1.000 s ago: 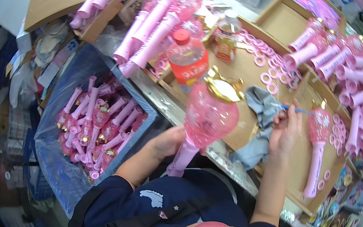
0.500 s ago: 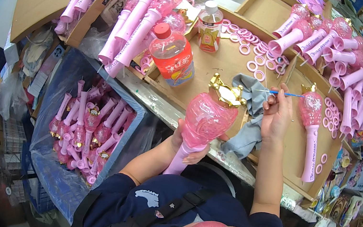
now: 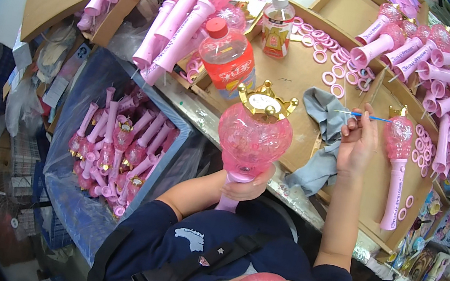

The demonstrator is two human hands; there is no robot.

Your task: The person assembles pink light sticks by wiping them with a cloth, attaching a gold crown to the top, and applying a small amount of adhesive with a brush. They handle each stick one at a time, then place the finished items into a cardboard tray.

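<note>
My left hand point(image 3: 249, 189) is wrapped round the pink handle of a toy wand point(image 3: 253, 139), held upright close to my chest. Its clear pink bulb carries a gold crown with a white oval in front. Over the tray, my right hand point(image 3: 359, 141) pinches a thin blue brush point(image 3: 369, 116), its fine tip pointing left. Beneath that hand lies a grey cloth point(image 3: 316, 171), draped across the tray's edge. Another pink wand point(image 3: 396, 171) rests in the tray to the right of my right hand.
A shallow cardboard tray point(image 3: 292, 75) holds many pink rings point(image 3: 327, 78) and two drink bottles, one red-labelled point(image 3: 228, 63), one white-capped point(image 3: 276, 29). More wands point(image 3: 426, 55) are piled at the back right and back left point(image 3: 183, 19). A blue lined bin point(image 3: 156, 172) full of wands stands left.
The wand in my left hand has turned so its crown faces me more, and stands more upright. My right hand still holds the brush. The whole view has shifted slightly.
</note>
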